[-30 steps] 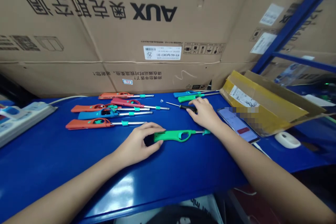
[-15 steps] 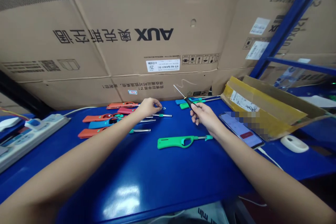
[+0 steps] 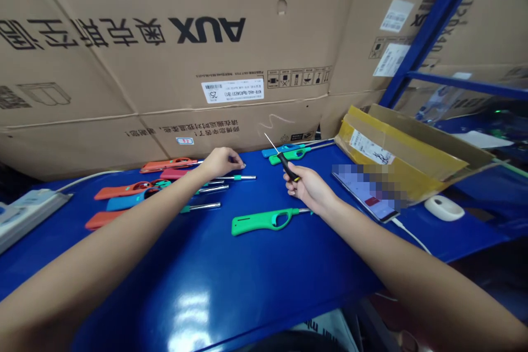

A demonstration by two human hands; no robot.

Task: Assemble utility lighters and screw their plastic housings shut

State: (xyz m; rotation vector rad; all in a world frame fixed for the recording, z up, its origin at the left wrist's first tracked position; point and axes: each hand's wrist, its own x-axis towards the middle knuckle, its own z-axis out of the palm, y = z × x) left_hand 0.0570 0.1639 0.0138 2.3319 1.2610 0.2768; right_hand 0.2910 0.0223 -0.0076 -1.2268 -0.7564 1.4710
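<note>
My left hand [image 3: 223, 163] is closed in a pinch at the back of the blue table, its fingertips at a tiny silvery piece [image 3: 244, 165], too small to make out well. Wrapped round the black handle of a screwdriver [image 3: 287, 166], my right hand [image 3: 307, 186] holds it in the air, the thin shaft pointing up and left. Below both hands lies a green gas lighter [image 3: 259, 221] with its metal tube toward the right; my right wrist covers the tube's tip. Several more lighters, among them an orange one [image 3: 167, 164], lie partly behind my left forearm.
A blue lighter [image 3: 277, 149] and another green one [image 3: 286, 155] lie at the back. On the right are a phone [image 3: 363, 192] with a cable, a white mouse [image 3: 444, 208] and an open, yellow-taped carton [image 3: 404, 148]. A power strip [image 3: 35, 212] sits at the left; large cardboard boxes stand behind.
My left hand has let go of the green lighter and moved to the small silvery bits at the back. My right hand has lifted the screwdriver off the table. The view has shifted.
</note>
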